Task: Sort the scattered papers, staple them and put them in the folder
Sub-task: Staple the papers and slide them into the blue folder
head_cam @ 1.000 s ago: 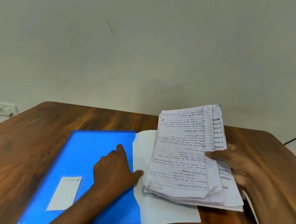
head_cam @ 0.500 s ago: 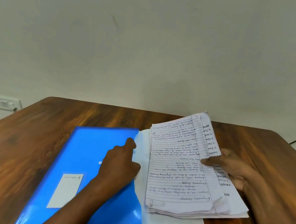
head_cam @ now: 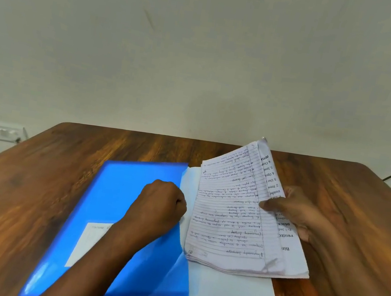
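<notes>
Right hand around papers

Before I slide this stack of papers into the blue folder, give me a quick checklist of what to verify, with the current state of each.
1. Right hand holds the paper stack: ok, thumb on top.
2. Left hand steadies the blue folder: ok, it rests at the cover's edge.
3. Folder mouth open towards the stack: ok, its white flap lies under the papers.
4. Stack edges squared: not ok, the sheets fan out and the top ones are lifted.
5. Stack stapled: cannot tell.
6. Wooden table beside the folder free of loose sheets: ok.
</notes>
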{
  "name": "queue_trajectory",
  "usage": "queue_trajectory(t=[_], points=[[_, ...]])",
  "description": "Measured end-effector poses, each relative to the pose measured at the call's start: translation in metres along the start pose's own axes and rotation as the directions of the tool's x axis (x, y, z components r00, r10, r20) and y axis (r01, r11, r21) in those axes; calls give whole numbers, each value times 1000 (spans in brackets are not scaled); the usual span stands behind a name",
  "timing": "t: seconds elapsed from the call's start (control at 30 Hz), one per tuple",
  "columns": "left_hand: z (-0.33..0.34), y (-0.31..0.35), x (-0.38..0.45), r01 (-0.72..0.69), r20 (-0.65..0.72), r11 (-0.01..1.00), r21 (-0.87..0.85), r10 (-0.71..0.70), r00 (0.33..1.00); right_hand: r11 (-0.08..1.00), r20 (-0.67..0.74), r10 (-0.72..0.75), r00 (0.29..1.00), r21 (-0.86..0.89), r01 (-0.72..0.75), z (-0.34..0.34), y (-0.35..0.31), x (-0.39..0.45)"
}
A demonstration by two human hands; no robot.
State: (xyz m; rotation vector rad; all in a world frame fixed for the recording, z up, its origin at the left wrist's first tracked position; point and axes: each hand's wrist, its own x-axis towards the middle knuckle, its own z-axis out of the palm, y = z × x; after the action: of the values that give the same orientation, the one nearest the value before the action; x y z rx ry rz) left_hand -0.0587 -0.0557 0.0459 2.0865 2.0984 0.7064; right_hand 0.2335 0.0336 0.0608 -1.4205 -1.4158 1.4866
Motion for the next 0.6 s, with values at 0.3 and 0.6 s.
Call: queue_trajectory(t=[0.3,0.6], points=[[0,7,-7,58,36,990,126,-63,997,999,16,-9,1000,-53,10,15,-1,-3],[1,6,-8,65,-35,993,96,-62,997,999,98,41,994,-34,-38,22,-4,-8]])
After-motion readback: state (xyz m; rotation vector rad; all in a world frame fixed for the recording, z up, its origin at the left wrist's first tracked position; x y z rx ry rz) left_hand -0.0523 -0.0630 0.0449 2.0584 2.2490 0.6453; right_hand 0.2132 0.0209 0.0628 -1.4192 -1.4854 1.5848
